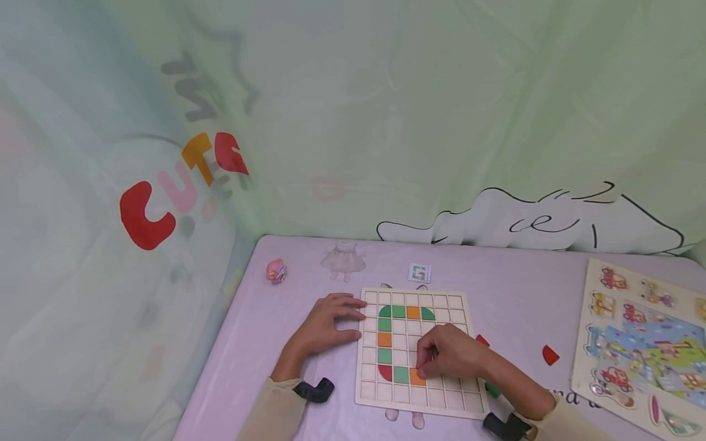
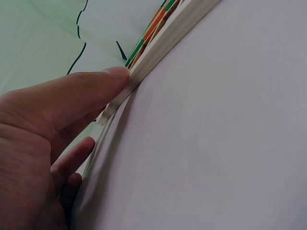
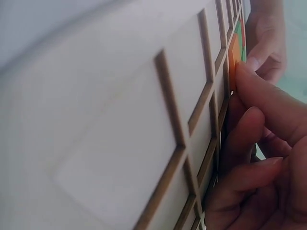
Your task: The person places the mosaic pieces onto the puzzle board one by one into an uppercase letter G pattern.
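With curled fingers (image 3: 249, 76) of the right hand (image 1: 452, 352), pinching the lowest orange tile (image 1: 418, 377) on the board (image 1: 368, 391), apparently seating it. With relaxed left hand (image 1: 324, 324), touching the board's edge. Next, probably needing a flat press, clean release.

Orange tile (image 1: 417, 381) partly hidden by right fingers (image 1: 423, 355), puzzle board (image 1: 586, 343) cut off, card (image 1: 420, 273) indistinct

Reads "CUT" (image 1: 182, 203) on the left curtain (image 1: 83, 306), ahead of a red letter (image 1: 226, 152) too warped to tell. Shows "na" (image 1: 573, 399) in black on the table (image 1: 524, 300) at near right, partly hidden.
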Motion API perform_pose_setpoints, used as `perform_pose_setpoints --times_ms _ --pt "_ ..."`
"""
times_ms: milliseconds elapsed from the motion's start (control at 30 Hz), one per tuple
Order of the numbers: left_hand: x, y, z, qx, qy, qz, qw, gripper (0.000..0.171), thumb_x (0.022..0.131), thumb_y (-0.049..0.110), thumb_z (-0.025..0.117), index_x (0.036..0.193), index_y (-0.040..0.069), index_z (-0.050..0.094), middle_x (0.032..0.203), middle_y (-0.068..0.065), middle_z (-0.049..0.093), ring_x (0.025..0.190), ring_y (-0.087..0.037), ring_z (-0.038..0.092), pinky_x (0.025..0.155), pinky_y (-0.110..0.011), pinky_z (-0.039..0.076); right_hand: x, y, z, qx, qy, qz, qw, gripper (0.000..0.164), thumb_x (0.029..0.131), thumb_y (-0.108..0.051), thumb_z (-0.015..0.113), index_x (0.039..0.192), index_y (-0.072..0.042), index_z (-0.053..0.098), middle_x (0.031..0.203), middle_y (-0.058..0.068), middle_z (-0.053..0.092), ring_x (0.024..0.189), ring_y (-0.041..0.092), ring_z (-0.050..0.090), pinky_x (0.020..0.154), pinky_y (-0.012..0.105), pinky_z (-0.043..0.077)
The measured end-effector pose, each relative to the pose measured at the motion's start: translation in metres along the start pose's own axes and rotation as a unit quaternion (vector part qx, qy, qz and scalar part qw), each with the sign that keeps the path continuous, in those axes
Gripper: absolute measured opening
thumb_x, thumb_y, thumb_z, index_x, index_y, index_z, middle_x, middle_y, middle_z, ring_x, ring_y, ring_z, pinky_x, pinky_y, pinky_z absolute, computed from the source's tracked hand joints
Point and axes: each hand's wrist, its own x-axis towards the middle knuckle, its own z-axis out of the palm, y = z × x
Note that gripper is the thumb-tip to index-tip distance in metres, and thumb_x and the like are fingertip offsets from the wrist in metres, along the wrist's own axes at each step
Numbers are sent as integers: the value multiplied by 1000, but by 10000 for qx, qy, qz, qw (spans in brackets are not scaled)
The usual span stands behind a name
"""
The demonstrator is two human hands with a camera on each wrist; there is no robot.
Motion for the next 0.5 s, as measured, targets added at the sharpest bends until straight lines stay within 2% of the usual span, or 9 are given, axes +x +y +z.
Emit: perform_pose_setpoints --times_ms 500 --pt "0 1 -1 6 7 21 10000 31 84 31 81 115 26 78 140 15 63 144 -17 45 118 -50 32 -2 -1 -1 -109 50 65 9999 18 78 -21 88 73 -26 71 65 -9 63 64 6 53 55 20 41"
